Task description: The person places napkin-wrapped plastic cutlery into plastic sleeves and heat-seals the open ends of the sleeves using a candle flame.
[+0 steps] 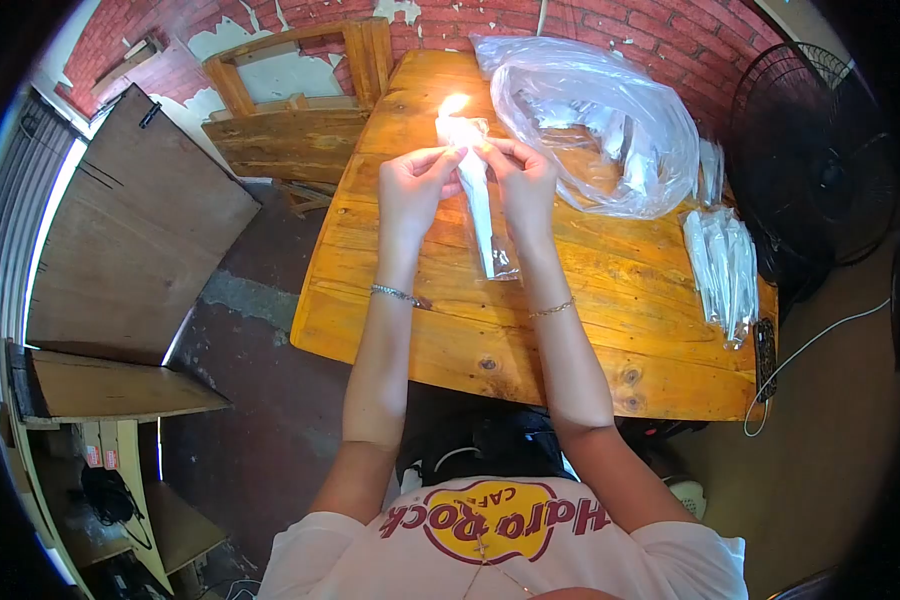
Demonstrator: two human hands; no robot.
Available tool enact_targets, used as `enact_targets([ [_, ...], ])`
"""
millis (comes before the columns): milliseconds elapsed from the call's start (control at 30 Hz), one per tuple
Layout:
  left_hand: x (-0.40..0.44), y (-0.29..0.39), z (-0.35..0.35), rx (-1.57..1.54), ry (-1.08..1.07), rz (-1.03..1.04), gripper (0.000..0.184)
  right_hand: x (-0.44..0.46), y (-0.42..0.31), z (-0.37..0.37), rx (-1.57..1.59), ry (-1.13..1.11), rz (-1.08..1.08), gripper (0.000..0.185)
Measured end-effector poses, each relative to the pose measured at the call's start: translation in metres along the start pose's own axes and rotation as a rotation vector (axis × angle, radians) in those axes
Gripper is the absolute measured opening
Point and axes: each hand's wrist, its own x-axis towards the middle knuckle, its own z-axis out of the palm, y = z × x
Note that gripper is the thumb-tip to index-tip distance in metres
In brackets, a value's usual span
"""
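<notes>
Between my hands is a long white item in a clear plastic sleeve (pixel 479 215), narrow at its lower end. My left hand (pixel 420 185) pinches its upper part from the left, and my right hand (pixel 518 180) pinches it from the right. A bright flame or glare (pixel 454 104) shows just above the item's top end; its source cannot be made out. Several similar wrapped white items (pixel 720 270) lie side by side at the table's right. Behind my right hand, a large clear plastic bag (pixel 660 110) holds more white pieces.
The wooden table (pixel 450 345) has a black fan (pixel 830 175) to its right. A dark power strip or remote (pixel 765 350) and a white cable (pixel 820 335) are at the right edge. A wooden frame (pixel 290 140) stands behind left, near a brown board (pixel 140 230).
</notes>
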Motion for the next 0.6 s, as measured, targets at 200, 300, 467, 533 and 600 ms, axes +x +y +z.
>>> enact_targets([
  [200,-0.001,0.003,0.011,-0.021,-0.008,0.0,0.027,0.003,-0.001,-0.009,-0.014,0.018,-0.039,0.017],
  [300,-0.002,0.003,0.017,-0.052,-0.031,0.002,0.027,0.001,-0.006,-0.013,0.002,0.032,-0.054,0.018],
  [467,-0.014,0.004,0.03,-0.088,-0.091,0.045,0.03,-0.015,-0.027,-0.023,-0.093,0.11,-0.199,0.017],
  [533,-0.028,0.006,0.036,-0.136,-0.183,0.112,0.037,-0.029,-0.039,-0.027,-0.119,0.142,-0.318,0.015],
  [600,-0.046,0.004,0.041,-0.23,-0.326,0.21,0.047,-0.044,-0.052,-0.03,-0.104,0.162,-0.432,0.013],
])
